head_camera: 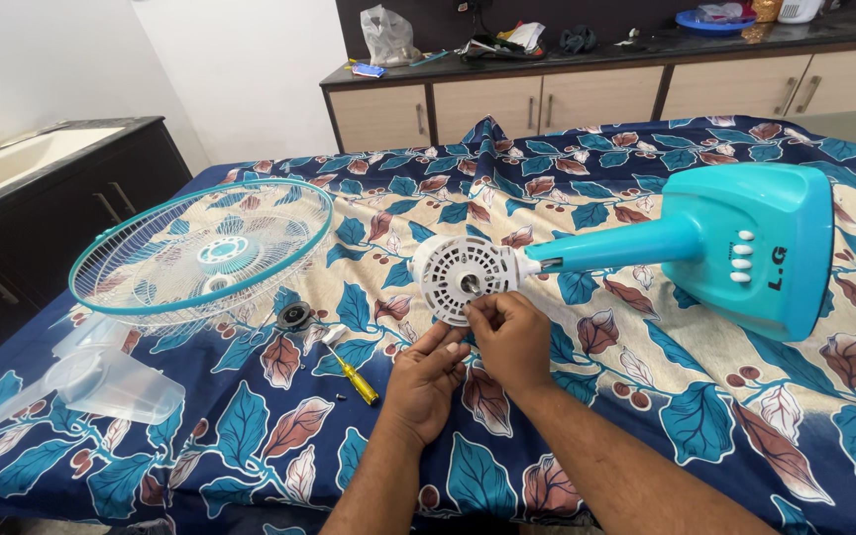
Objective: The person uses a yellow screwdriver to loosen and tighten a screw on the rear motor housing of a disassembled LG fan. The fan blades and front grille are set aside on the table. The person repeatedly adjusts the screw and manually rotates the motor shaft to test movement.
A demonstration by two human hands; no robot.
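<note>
Head view: white round vented plastic motor housing point(463, 277) of the turquoise table fan point(745, 248) is lying mid-cloth on the blue leaf-patterned fabric point(646, 396). Its lower rim is pinched by right hand point(512, 337) fingertips; left hand point(426, 381) is touching just beneath, fingers loosely curled. Yellow-handled screwdriver point(354, 376) and wire fan guard point(200, 253) are placed to the left.

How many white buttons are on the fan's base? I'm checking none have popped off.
3 show, in a short vertical row of white buttons on the turquoise base, one above another beside the neck; the underside is hidden.
</note>
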